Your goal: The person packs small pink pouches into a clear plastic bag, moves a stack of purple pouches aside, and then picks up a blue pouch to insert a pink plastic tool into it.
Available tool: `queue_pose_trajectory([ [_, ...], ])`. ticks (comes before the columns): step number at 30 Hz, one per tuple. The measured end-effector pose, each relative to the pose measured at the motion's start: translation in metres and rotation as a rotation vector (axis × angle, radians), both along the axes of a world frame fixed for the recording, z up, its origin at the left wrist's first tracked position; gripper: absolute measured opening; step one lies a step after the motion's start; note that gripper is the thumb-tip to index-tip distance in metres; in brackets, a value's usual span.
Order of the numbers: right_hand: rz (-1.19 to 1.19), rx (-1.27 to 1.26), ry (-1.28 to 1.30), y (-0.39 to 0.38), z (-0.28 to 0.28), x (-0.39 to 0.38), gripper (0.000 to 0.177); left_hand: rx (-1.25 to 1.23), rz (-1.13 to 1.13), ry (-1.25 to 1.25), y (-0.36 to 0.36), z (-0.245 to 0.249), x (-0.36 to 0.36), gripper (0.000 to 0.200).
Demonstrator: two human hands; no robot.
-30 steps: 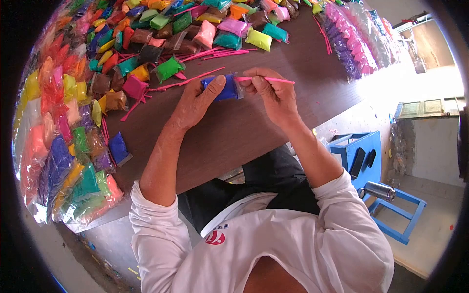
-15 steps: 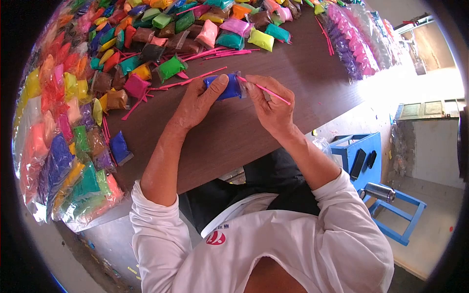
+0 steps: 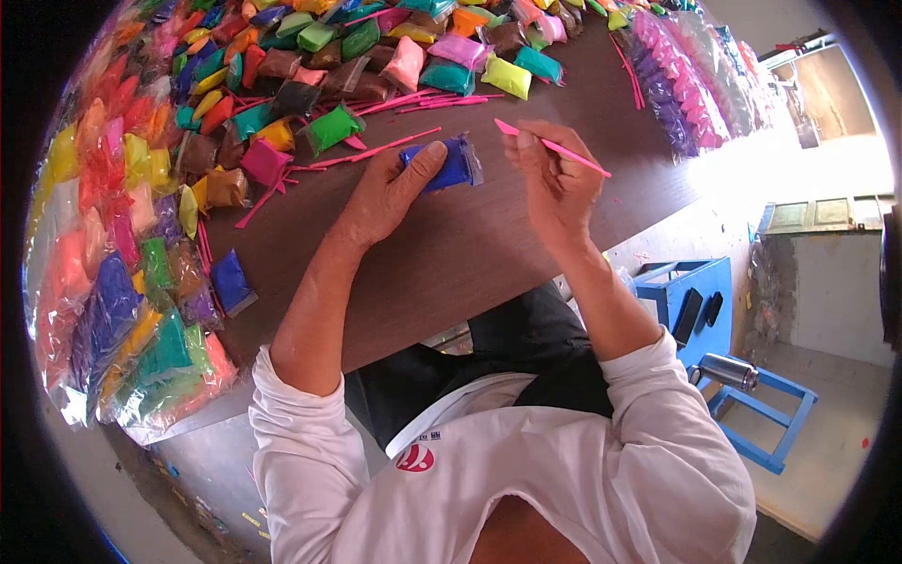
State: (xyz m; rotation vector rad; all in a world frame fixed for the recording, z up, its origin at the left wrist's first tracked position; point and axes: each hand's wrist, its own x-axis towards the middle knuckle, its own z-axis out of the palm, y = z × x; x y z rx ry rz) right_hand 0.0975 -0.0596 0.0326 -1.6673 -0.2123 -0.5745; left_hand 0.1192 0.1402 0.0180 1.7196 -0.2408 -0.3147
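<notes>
My left hand (image 3: 393,192) grips a small blue packet (image 3: 445,164) in clear wrapping, thumb pressed on its upper face. The soft filling looks like modelling clay. In my right hand (image 3: 560,184) is a thin pink plastic modelling tool (image 3: 569,156), pinched between thumb and fingers. Its broad flat tip points left towards the packet, with a gap between them. Another blue packet (image 3: 231,282) lies on the brown table (image 3: 442,263) to the left of my left forearm.
Many coloured packets (image 3: 329,129) are heaped along the table's far and left sides. Loose pink tools (image 3: 423,101) lie among them. Long bags of purple and pink packets (image 3: 686,85) rest at the far right. A blue stool (image 3: 723,301) with a metal flask (image 3: 730,370) stands right.
My right hand has drawn away from the packet to the right, taking the pink tool with it. My left hand has shifted slightly right, still holding the blue packet.
</notes>
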Motion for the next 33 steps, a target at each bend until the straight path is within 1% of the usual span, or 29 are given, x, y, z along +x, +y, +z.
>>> queue_pose_trajectory([
  [4,0.119,-0.148,-0.028,-0.012,0.004,-0.004,0.009,-0.036,-0.068,-0.033,-0.003,0.008,-0.002,0.053],
  [6,0.135,-0.247,-0.009,-0.015,0.007,-0.006,0.009,-0.023,-0.097,-0.036,0.0,0.005,0.0,0.053],
  [10,0.157,-0.394,-0.005,-0.016,0.007,-0.004,0.009,0.026,-0.075,-0.028,0.001,0.004,0.001,0.057],
  [12,0.182,-0.404,-0.001,-0.016,0.009,-0.005,0.009,0.062,-0.046,-0.002,0.001,0.004,-0.001,0.059],
  [16,0.2,-0.403,0.042,-0.013,0.011,-0.005,0.009,0.033,-0.029,0.001,-0.001,0.003,-0.002,0.061],
  [22,0.152,-0.398,0.001,-0.007,0.008,-0.002,0.01,0.03,-0.064,-0.003,0.0,0.009,-0.002,0.058],
  [25,0.093,-0.433,-0.089,-0.004,-0.003,0.003,0.01,0.009,-0.07,-0.02,0.0,0.005,-0.001,0.056],
  [27,0.083,-0.427,-0.097,-0.002,-0.005,0.005,0.01,0.031,-0.062,-0.018,0.001,0.0,0.0,0.054],
  [31,0.042,-0.408,-0.066,0.005,-0.009,0.005,0.009,-0.012,-0.075,-0.043,0.001,0.002,0.0,0.053],
  [33,0.024,-0.451,-0.118,0.006,-0.012,0.008,0.009,-0.037,-0.057,-0.038,-0.001,0.004,-0.001,0.053],
])
